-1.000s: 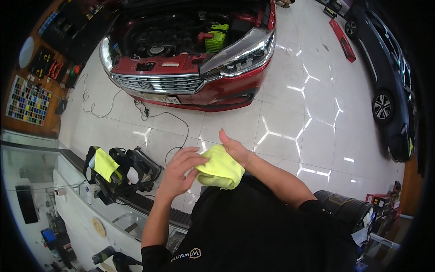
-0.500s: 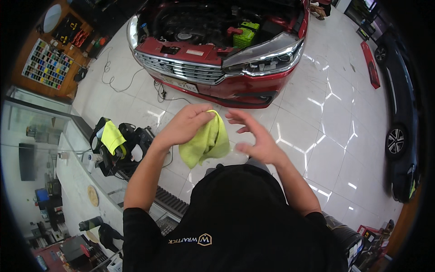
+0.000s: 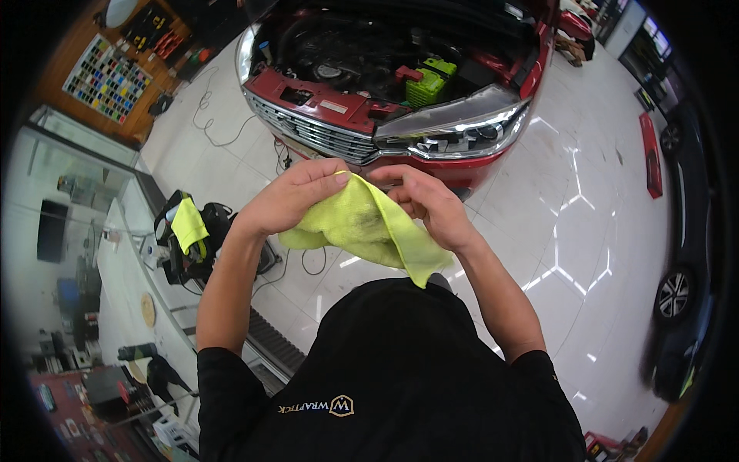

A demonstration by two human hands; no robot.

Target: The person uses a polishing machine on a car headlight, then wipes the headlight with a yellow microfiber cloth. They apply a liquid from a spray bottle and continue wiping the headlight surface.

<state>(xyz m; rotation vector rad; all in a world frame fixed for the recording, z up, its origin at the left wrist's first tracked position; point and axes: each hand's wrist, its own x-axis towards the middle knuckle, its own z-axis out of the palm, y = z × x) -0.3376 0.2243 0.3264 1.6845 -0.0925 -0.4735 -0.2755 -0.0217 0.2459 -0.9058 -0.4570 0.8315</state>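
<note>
At frame centre, the left hand (image 3: pixel 296 196) and right hand (image 3: pixel 427 202) both pinch a yellow cloth (image 3: pixel 362 227), half unfolded; wiping seemingly not begun.

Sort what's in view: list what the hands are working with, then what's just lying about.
In hand:
- yellow cloth, held up by both the left hand and the right hand

Lying about:
- red car with its bonnet open
- second yellow cloth draped over a black machine
- cable on the floor
- dark car at the right
</note>
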